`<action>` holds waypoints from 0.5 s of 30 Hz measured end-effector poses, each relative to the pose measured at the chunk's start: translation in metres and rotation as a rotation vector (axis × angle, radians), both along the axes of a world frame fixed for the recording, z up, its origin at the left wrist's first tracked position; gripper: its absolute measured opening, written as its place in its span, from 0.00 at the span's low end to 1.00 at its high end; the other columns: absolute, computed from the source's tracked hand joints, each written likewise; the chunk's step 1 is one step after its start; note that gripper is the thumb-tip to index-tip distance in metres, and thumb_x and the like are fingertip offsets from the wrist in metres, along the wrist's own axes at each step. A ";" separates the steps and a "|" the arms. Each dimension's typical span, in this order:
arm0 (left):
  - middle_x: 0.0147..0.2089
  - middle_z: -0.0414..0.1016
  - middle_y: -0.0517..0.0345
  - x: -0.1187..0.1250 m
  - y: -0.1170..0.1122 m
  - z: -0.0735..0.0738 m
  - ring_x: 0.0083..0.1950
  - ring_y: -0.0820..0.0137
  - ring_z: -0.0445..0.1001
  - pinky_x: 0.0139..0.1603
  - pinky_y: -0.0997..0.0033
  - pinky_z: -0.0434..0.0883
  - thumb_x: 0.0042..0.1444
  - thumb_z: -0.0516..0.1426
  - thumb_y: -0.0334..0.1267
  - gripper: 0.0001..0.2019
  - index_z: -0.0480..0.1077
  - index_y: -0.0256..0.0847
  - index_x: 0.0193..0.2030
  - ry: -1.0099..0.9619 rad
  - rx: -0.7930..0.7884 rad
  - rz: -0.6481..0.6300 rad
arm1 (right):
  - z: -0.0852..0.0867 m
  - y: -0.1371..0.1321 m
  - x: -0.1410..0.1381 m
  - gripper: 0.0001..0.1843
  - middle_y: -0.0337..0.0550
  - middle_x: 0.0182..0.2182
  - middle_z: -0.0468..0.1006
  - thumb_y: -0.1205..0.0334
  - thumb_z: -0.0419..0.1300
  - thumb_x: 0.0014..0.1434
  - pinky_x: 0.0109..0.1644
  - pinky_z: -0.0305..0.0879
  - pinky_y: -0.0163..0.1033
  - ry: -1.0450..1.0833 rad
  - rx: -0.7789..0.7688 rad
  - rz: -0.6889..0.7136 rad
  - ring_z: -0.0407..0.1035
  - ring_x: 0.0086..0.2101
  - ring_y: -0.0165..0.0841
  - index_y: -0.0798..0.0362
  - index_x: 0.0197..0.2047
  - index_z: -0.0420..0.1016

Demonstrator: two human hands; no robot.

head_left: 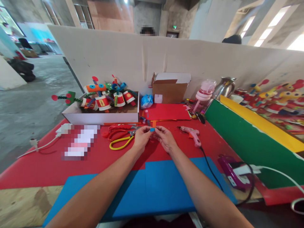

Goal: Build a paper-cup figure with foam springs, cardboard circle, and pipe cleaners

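Both hands meet over the middle of the red table covering. Between the fingertips is a small blue paper piece (152,129), and an orange strip (154,123) stands up just behind it; whether the two are joined I cannot tell. My left hand (142,136) pinches the blue piece from the left. My right hand (165,138) pinches it from the right, its fingers curled. Left of my left hand lie yellow-handled scissors (122,143) and red-handled pliers (118,132). A pink glue gun (193,134) rests to the right of my right hand.
A white box (99,118) of paper-cup figures stands back left. Red sheets (167,111) lie behind my hands, blue board (166,186) under my forearms. A green panel (237,142) borders the right, near a purple power strip (234,174) with cords. A pink bottle (203,93) stands behind.
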State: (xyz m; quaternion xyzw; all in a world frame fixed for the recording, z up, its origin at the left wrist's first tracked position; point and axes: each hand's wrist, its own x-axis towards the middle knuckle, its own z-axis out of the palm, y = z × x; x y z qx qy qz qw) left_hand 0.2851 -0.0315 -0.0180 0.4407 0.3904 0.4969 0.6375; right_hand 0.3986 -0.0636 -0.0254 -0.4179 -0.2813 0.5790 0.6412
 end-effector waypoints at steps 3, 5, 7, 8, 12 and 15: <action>0.19 0.70 0.64 0.000 0.000 0.000 0.20 0.78 0.64 0.21 0.77 0.63 0.31 0.68 0.41 0.15 0.73 0.37 0.25 -0.003 -0.004 -0.005 | 0.000 0.000 0.000 0.17 0.35 0.27 0.79 0.59 0.75 0.37 0.39 0.70 0.36 -0.014 -0.001 -0.035 0.72 0.27 0.27 0.52 0.31 0.76; 0.19 0.71 0.63 -0.001 0.001 0.000 0.20 0.78 0.64 0.22 0.78 0.63 0.31 0.69 0.41 0.15 0.74 0.36 0.26 -0.004 -0.004 -0.012 | 0.000 0.001 -0.001 0.18 0.35 0.27 0.79 0.59 0.75 0.36 0.38 0.70 0.36 -0.037 0.000 -0.066 0.72 0.27 0.27 0.52 0.30 0.76; 0.19 0.71 0.63 -0.001 0.002 -0.001 0.20 0.78 0.64 0.22 0.78 0.62 0.31 0.68 0.40 0.14 0.74 0.36 0.26 -0.003 -0.006 -0.024 | -0.001 0.003 -0.001 0.17 0.34 0.25 0.78 0.58 0.74 0.35 0.37 0.69 0.35 -0.069 0.002 -0.090 0.70 0.26 0.27 0.52 0.30 0.76; 0.19 0.71 0.63 -0.001 0.002 -0.001 0.20 0.78 0.64 0.22 0.77 0.62 0.32 0.68 0.40 0.14 0.75 0.36 0.27 -0.003 -0.007 -0.031 | -0.002 0.003 -0.001 0.17 0.34 0.25 0.78 0.57 0.74 0.36 0.36 0.68 0.35 -0.089 0.006 -0.100 0.70 0.25 0.27 0.51 0.30 0.76; 0.21 0.72 0.61 -0.003 0.001 -0.001 0.21 0.77 0.64 0.23 0.76 0.63 0.35 0.65 0.38 0.11 0.75 0.36 0.28 -0.010 -0.012 -0.071 | -0.003 0.004 -0.001 0.15 0.34 0.24 0.77 0.56 0.72 0.38 0.35 0.66 0.35 -0.199 0.036 -0.167 0.69 0.26 0.28 0.51 0.30 0.76; 0.22 0.72 0.61 -0.003 -0.001 0.002 0.22 0.77 0.65 0.24 0.77 0.62 0.35 0.64 0.35 0.09 0.76 0.35 0.28 -0.033 -0.006 -0.125 | -0.001 0.004 -0.002 0.13 0.35 0.25 0.77 0.55 0.70 0.41 0.36 0.66 0.37 -0.282 0.066 -0.221 0.69 0.27 0.30 0.50 0.29 0.75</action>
